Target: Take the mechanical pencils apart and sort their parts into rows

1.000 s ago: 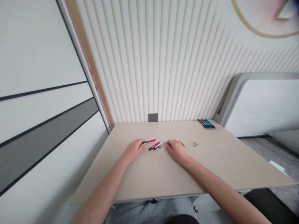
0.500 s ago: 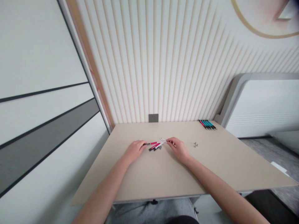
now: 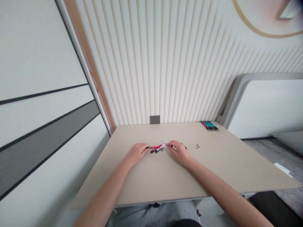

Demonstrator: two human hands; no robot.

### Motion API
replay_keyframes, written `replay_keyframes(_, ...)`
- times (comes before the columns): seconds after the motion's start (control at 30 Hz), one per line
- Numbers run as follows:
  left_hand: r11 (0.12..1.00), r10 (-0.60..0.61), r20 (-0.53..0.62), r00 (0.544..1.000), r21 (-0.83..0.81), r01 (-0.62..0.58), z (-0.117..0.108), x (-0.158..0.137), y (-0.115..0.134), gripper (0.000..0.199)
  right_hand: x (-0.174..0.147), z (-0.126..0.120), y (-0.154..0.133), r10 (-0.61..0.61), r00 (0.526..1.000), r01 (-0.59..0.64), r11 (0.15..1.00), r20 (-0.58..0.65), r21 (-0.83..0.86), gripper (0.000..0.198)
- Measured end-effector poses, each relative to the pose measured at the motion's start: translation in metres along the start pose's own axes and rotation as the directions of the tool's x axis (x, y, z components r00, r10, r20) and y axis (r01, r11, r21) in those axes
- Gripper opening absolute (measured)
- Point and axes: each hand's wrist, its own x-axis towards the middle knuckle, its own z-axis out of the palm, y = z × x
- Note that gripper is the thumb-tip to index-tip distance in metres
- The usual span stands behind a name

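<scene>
My left hand [image 3: 136,152] grips the dark end of a red pen [image 3: 153,147] just above the beige table [image 3: 213,170]. My right hand [image 3: 180,151] pinches a thin white refill [image 3: 165,143] whose tip meets the red pen's open end. Under them lie red, white and dark pen parts [image 3: 158,149] in a small cluster. A dark curved piece [image 3: 184,145] pokes out beside my right hand.
A row of several teal and red pens [image 3: 209,125] lies at the table's far right. Small grey springs [image 3: 197,146] sit right of my right hand. A grey wall socket [image 3: 154,119] is behind the table; a white cabinet [image 3: 265,107] stands to the right.
My right hand has lifted the white refill off the table and brought it leftward to the end of the red pen. My left hand has kept its grip, shifting slightly.
</scene>
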Motion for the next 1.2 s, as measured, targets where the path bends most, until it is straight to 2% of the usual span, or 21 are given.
replay_keyframes(0.27, 0.992, 0.118, 0.042, 0.992, 0.038, -0.12, -0.003, 0.0, 0.003, 0.02, -0.003, 0.001, -0.004, 0.043, 0.999, -0.044, 0.996, 0.013, 0.084, 0.026)
replay_keyframes(0.5, 0.998, 0.053, 0.006, 0.999, 0.045, -0.053, -0.001, 0.001, 0.004, 0.023, -0.002, 0.002, -0.01, 0.103, 0.992, -0.108, 0.992, 0.074, 0.065, 0.032)
replay_keyframes(0.57, 0.999, 0.03, -0.015, 0.999, 0.03, -0.029, -0.001, 0.001, 0.004, 0.022, 0.0, 0.001, -0.009, 0.084, 0.996, -0.085, 0.996, 0.037, 0.019, 0.033)
replay_keyframes(0.67, 1.0, -0.014, -0.044, 0.999, 0.022, 0.015, -0.002, 0.001, 0.004, 0.023, 0.003, -0.009, 0.0, 0.085, 0.993, -0.096, 0.987, -0.087, -0.127, 0.032)
replay_keyframes(0.73, 0.999, -0.05, -0.063, 0.997, 0.018, 0.051, -0.004, 0.0, 0.004, 0.023, 0.003, -0.021, 0.01, 0.118, 0.981, -0.16, 0.94, -0.155, -0.301, 0.029)
replay_keyframes(0.8, 0.997, -0.076, -0.079, 0.994, 0.013, 0.077, -0.004, 0.0, 0.005, 0.023, 0.002, -0.034, 0.02, 0.184, 0.971, -0.234, 0.862, -0.152, -0.45, 0.024)
replay_keyframes(0.87, 0.996, -0.086, -0.085, 0.993, 0.01, 0.087, -0.005, 0.0, 0.005, 0.022, 0.0, -0.045, 0.027, 0.258, 0.959, -0.28, 0.802, -0.117, -0.528, 0.022)
replay_keyframes(1.0, 0.996, -0.088, -0.073, 0.993, 0.006, 0.089, -0.004, 0.0, 0.004, 0.023, -0.004, -0.052, 0.032, 0.324, 0.945, -0.296, 0.767, -0.054, -0.569, 0.02)
replay_keyframes(1.2, 0.996, -0.093, -0.079, 0.993, 0.003, 0.093, -0.002, 0.0, 0.001, 0.024, -0.003, -0.047, 0.033, 0.288, 0.957, -0.251, 0.813, -0.01, -0.525, 0.019)
